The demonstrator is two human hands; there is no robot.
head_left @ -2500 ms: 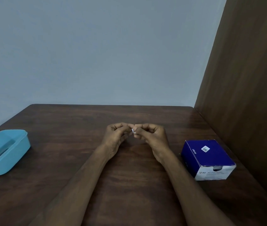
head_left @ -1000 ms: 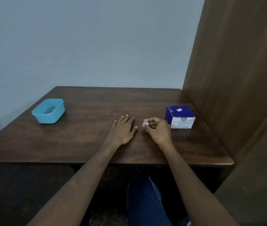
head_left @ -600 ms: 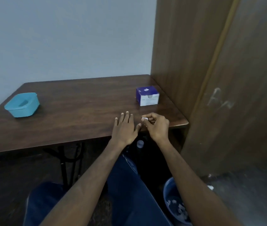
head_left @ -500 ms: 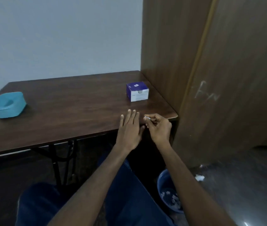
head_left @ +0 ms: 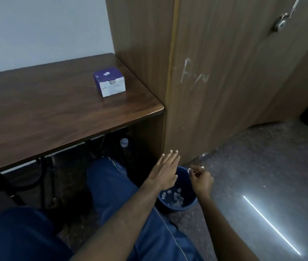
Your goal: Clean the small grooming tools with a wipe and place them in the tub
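A small white scrap (head_left: 188, 170), seemingly a used wipe or its wrapper, is pinched at the fingertips of the right hand (head_left: 201, 180), whose grip is closed on it with the fingers curled. This hand is held over the far right rim of a round blue bin (head_left: 185, 205) that stands on the floor beside the person's knee. Many small white and pale scraps are seen lying in the bottom of the bin; what exactly they are cannot be told. The left hand (head_left: 165, 171) is held flat above the bin's near left side, its fingers straight and together, its grip apart and nothing held. A purple and white carton (head_left: 109, 81) stands on the brown tabletop (head_left: 46, 110) near the far right corner, a curved cut-out opening being visible in its front face; its contents cannot be made out. A wooden cabinet (head_left: 205, 72) stands just beside the tabletop's right edge, with pale scratch marks on its side. Blue trousers (head_left: 111, 185) are seen at the lower edge. The tub and the grooming tools are out of view.
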